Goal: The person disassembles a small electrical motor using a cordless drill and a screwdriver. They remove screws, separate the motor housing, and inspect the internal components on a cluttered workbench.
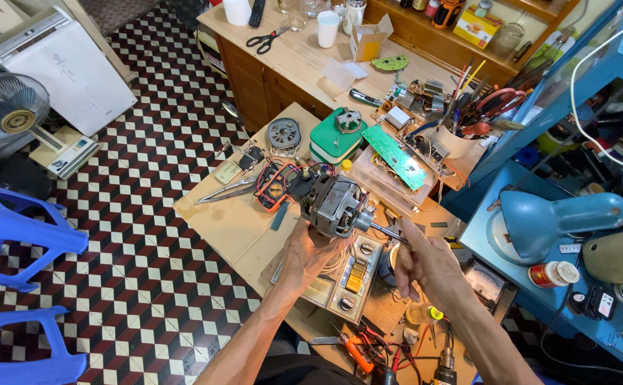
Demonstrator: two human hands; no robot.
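Observation:
My left hand grips the underside of a grey electric motor held above a small wooden worktable. The motor has a black part at its left end and a thin metal shaft pointing right. My right hand pinches the tip of that shaft with thumb and forefinger. Below the hands lies a flat control panel with knobs and a yellow display. An orange multimeter lies just left of the motor.
A green case, a round metal rotor disc, a green circuit board, pliers and orange cutters crowd the table. A blue lamp stands right. Blue stools and a fan sit on the checkered floor.

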